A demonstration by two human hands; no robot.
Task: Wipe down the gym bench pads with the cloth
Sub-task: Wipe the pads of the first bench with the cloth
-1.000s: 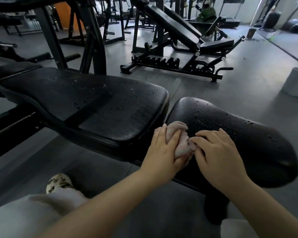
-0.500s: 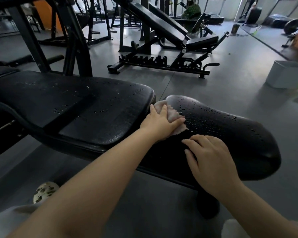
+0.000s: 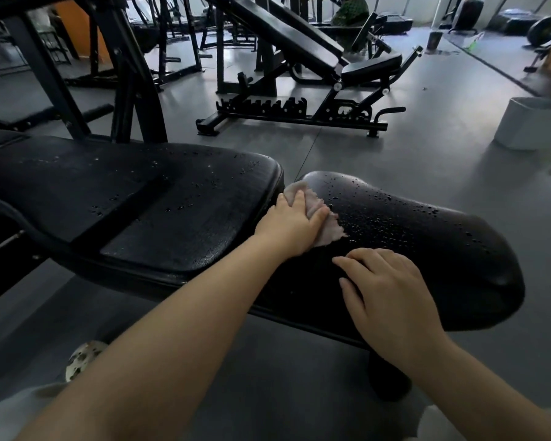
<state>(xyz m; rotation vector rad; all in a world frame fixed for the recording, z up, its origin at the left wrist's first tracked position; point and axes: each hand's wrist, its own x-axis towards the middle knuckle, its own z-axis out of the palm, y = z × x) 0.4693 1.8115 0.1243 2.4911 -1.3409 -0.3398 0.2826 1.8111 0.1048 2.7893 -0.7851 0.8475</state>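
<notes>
While the left hand presses the pale cloth flat under straight fingers at the left end of the seat pad, the unwiped, droplet-covered part of that pad stretches away to the right of it. The pad's long axis runs left to right and slightly toward the near side, so a wipe along it would carry the cloth rightward, away from the gap where the seat pad meets the longer back pad. The cloth lies just beside that gap, partly tucked toward it, with its frayed edge showing to the right of the fingers. The right hand rests on the near edge of the seat pad with fingers loosely spread, holding nothing; it sits apart from the cloth, nearer the viewer and to the right, likely bracing. The left hand is the one on the cloth and so best placed for the stroke.

Both pads are black, glossy and beaded with water. Around them is grey gym floor, another adjustable bench farther off, a pale bin at far right, and a patterned shoe near the left.
</notes>
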